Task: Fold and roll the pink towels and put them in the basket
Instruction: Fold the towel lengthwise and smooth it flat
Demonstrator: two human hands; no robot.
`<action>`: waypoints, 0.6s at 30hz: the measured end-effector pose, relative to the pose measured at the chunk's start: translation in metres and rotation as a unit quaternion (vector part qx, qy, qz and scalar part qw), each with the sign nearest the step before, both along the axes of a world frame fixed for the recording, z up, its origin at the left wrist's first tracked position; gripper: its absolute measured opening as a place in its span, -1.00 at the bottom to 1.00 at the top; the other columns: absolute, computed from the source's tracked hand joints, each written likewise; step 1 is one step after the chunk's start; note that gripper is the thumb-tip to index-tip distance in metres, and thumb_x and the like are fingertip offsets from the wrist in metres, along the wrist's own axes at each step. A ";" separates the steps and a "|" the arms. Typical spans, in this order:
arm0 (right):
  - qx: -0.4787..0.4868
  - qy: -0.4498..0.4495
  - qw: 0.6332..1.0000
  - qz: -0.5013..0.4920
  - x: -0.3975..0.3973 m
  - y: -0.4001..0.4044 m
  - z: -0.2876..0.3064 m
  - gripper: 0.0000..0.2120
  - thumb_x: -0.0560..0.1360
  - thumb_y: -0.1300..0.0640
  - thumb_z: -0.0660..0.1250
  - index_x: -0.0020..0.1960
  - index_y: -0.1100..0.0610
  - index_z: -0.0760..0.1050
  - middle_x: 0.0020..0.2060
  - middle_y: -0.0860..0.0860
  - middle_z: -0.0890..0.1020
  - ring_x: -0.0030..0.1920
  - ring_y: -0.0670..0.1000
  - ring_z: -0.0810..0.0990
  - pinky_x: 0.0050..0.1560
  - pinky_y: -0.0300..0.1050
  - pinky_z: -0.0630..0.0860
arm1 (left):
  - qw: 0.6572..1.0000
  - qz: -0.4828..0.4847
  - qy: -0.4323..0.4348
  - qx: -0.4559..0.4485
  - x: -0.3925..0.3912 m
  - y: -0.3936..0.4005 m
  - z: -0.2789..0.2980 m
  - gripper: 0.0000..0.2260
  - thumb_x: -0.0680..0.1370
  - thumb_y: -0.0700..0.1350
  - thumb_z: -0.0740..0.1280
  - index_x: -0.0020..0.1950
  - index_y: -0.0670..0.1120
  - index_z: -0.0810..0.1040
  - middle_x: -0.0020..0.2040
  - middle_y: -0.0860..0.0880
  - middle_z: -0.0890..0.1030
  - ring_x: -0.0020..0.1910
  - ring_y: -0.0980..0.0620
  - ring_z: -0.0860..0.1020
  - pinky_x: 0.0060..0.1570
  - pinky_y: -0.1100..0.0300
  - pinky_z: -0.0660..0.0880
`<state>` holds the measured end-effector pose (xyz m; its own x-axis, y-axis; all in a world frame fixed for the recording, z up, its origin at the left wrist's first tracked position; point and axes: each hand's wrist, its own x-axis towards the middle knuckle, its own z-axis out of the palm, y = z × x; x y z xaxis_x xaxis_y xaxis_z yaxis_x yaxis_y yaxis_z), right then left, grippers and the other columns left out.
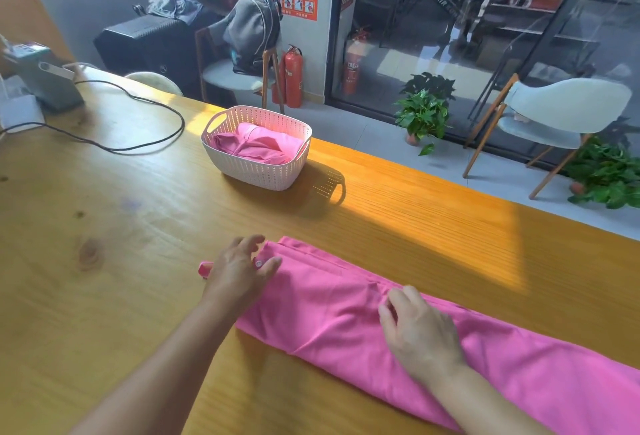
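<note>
We see a long wooden table filling the lower left, its honey-coloured grain knotted in places and lit by a slatted band of sun toward 3 o'clock. Beyond its far edge, a grey tiled floor runs to dark-framed glass doors at 1 o'clock, where the pale numerals "03" can be read; other lettering there is too blurred to tell. A white pillar at 12 o'clock carries an orange poster with small pictograms, its text illegible.

Across the near table, from 6 to 4 o'clock, lies the pink towel, a smooth, slightly sheeny cloth folded into a long band with layered edges along its far side. At 3 o'clock stands a pale chair with wooden legs; at 12 o'clock another chair holds a grey backpack.

The white basket, perforated plastic with loop handles, sits on the table at 12 o'clock, well apart from the towel, with a rolled pink towel inside. Potted green plants stand on the floor at 2 o'clock, and a red fire extinguisher by the pillar. A black cable curves across the table at 10 o'clock.

Our left hand rests on the towel's left end, fingers spread and relaxed, gripping nothing. Our right hand lies flat on the towel's middle, fingers loosely extended, pressing the cloth.
</note>
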<state>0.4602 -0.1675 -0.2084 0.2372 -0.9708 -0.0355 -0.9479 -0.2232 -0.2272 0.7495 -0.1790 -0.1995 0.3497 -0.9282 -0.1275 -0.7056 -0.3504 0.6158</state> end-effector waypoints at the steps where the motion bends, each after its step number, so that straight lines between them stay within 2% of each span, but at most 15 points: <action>1: -0.011 -0.038 0.999 0.001 0.007 -0.009 0.003 -0.84 0.61 -0.07 0.17 -0.01 -0.01 0.46 -0.06 -0.05 0.46 -0.02 0.06 0.58 -0.07 -0.02 0.43 | 1.000 -0.017 0.000 0.011 -0.003 -0.007 0.001 -0.57 0.53 0.12 0.37 0.37 0.04 0.46 0.23 0.02 0.49 0.23 -0.01 0.47 0.27 0.01 0.43; 3: -0.014 -0.073 0.997 0.017 0.022 -0.027 0.007 -0.80 0.61 -0.03 0.20 0.13 0.00 0.52 0.02 -0.01 0.47 0.09 0.06 0.51 0.12 -0.03 0.43 | 0.997 -0.040 -0.018 0.064 -0.005 -0.020 0.003 -0.67 0.53 0.07 0.38 0.28 0.05 0.54 0.17 0.01 0.49 0.21 -0.03 0.49 0.24 0.08 0.43; 5: 0.030 -0.055 0.997 0.035 0.033 -0.042 0.008 -0.70 0.61 -0.08 0.19 0.27 -0.01 0.49 0.12 -0.01 0.46 0.20 0.04 0.43 0.29 -0.05 0.35 | 0.994 -0.051 -0.040 0.087 -0.003 -0.029 0.005 -0.87 0.53 0.00 0.38 0.06 0.06 0.61 0.06 0.00 0.50 0.15 -0.07 0.52 0.12 0.16 0.43; 6: 0.059 -0.048 0.997 0.034 0.036 -0.048 0.008 -0.68 0.61 -0.12 0.19 0.27 -0.02 0.50 0.13 -0.02 0.45 0.22 0.03 0.41 0.31 -0.06 0.33 | 0.993 -0.060 -0.043 0.089 -0.001 -0.032 0.006 -0.95 0.53 -0.02 0.38 -0.03 0.07 0.60 0.03 0.00 0.49 0.13 -0.07 0.51 0.08 0.16 0.42; 7: 0.083 -0.050 0.995 0.031 0.038 -0.052 0.008 -0.69 0.60 -0.14 0.20 0.22 -0.02 0.53 0.12 -0.02 0.46 0.22 0.02 0.41 0.30 -0.08 0.33 | 0.993 -0.073 -0.034 0.084 0.002 -0.033 0.005 -0.97 0.53 -0.03 0.38 -0.04 0.08 0.57 0.04 0.01 0.48 0.13 -0.06 0.50 0.10 0.15 0.43; 8: 0.104 -0.061 0.992 0.027 0.037 -0.055 0.008 -0.72 0.59 -0.14 0.23 0.16 -0.01 0.55 0.10 -0.03 0.47 0.21 0.01 0.42 0.26 -0.12 0.35 | 0.993 -0.089 -0.020 0.080 0.004 -0.033 0.004 -0.90 0.52 -0.01 0.39 0.02 0.10 0.54 0.07 0.03 0.46 0.15 -0.04 0.48 0.15 0.12 0.43; 10: 0.127 -0.086 0.988 0.024 0.034 -0.059 0.007 -0.77 0.56 -0.13 0.28 0.10 -0.03 0.56 0.06 -0.05 0.48 0.18 -0.01 0.45 0.16 -0.18 0.37 | 0.988 -0.119 -0.013 0.095 0.008 -0.033 0.002 -0.65 0.49 0.03 0.43 0.25 0.13 0.47 0.15 0.05 0.44 0.21 -0.01 0.44 0.25 0.05 0.41; 11: 0.138 -0.090 0.986 0.027 0.033 -0.060 0.008 -0.78 0.55 -0.13 0.30 0.10 -0.03 0.55 0.04 -0.06 0.48 0.16 -0.02 0.47 0.14 -0.19 0.38 | 0.985 -0.131 -0.030 0.104 0.009 -0.035 0.000 -0.60 0.48 0.03 0.43 0.30 0.12 0.46 0.16 0.04 0.44 0.23 -0.02 0.43 0.27 0.08 0.39; 13: 0.162 -0.085 0.982 0.036 0.032 -0.061 0.009 -0.76 0.54 -0.14 0.31 0.12 -0.05 0.54 0.00 -0.08 0.48 0.12 -0.03 0.48 0.12 -0.17 0.41 | 0.982 -0.151 -0.069 0.091 0.011 -0.038 -0.001 -0.74 0.50 0.01 0.42 0.18 0.06 0.56 0.09 0.03 0.44 0.22 -0.01 0.41 0.18 0.20 0.36; 15: 0.160 -0.087 0.982 0.045 0.032 -0.064 0.010 -0.81 0.56 -0.11 0.30 0.06 -0.04 0.57 -0.04 -0.09 0.47 0.09 -0.03 0.48 0.09 -0.16 0.41 | 0.983 -0.157 -0.078 0.058 0.012 -0.042 0.001 -0.91 0.52 -0.01 0.40 0.00 0.04 0.58 0.06 0.07 0.44 0.18 0.03 0.39 0.09 0.24 0.32; 16: 0.153 -0.097 0.982 0.051 0.032 -0.065 0.010 -0.84 0.57 -0.08 0.29 0.02 -0.03 0.57 -0.05 -0.08 0.47 0.07 -0.03 0.48 0.09 -0.15 0.41 | 0.985 -0.154 -0.062 0.040 0.013 -0.042 0.002 -0.94 0.53 -0.01 0.40 -0.05 0.05 0.55 0.03 0.09 0.46 0.12 0.03 0.42 0.05 0.21 0.36; 18: 0.137 -0.145 0.978 0.058 0.030 -0.068 0.011 -0.88 0.59 -0.04 0.28 -0.03 -0.02 0.53 -0.09 -0.09 0.49 0.02 -0.02 0.48 0.09 -0.10 0.43 | 0.993 -0.119 0.005 0.009 0.014 -0.045 0.006 -0.90 0.53 -0.02 0.39 -0.13 0.07 0.49 -0.17 0.15 0.53 -0.14 0.03 0.52 -0.17 0.14 0.48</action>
<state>0.4901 -0.2357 -0.1977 0.3841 -0.9000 -0.2062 -0.8065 -0.2183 -0.5494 0.7632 -0.2237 -0.1934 0.1199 -0.9818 -0.1470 -0.7634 -0.1858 0.6187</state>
